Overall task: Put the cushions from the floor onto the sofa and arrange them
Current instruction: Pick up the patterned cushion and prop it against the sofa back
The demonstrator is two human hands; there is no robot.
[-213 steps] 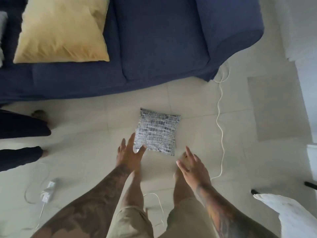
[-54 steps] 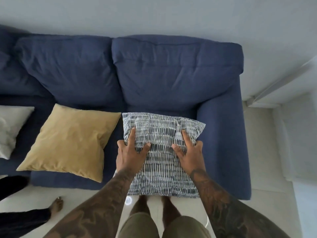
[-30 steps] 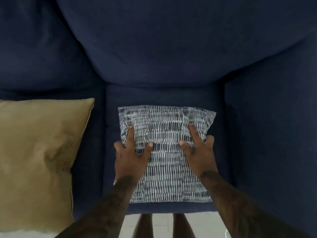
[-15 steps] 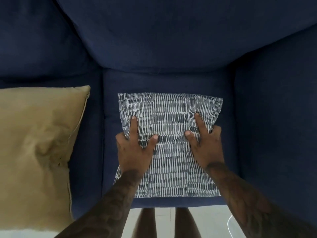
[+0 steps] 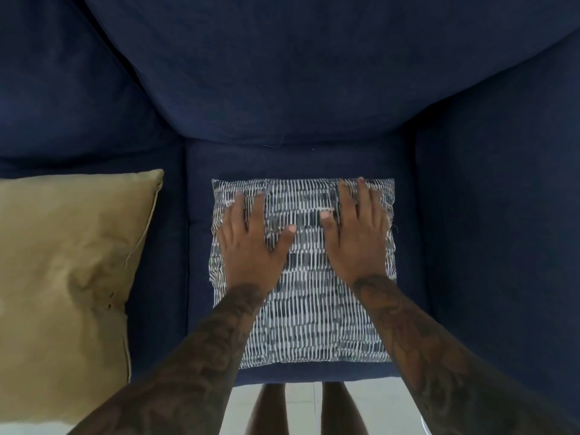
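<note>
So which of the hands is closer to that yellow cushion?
The left hand. It lies flat on the patterned cushion's left part, the side facing the yellow cushion. The right hand lies flat on its right part, farther off.

a blue-and-white patterned cushion [image 5: 309,309] lies flat on the seat of the dark blue sofa [image 5: 282,73], just short of the back cushion. the left hand [image 5: 252,243] and right hand [image 5: 356,237] press palm-down on its far half, fingers spread (thumbs pointing toward each other). a mustard yellow cushion [image 5: 69,277] lies on the neighbouring seat to the left, apart from it. below the seat edge, bare legs [image 5: 270,409] stand on the pale tiled floor [image 5: 301,403].
</note>
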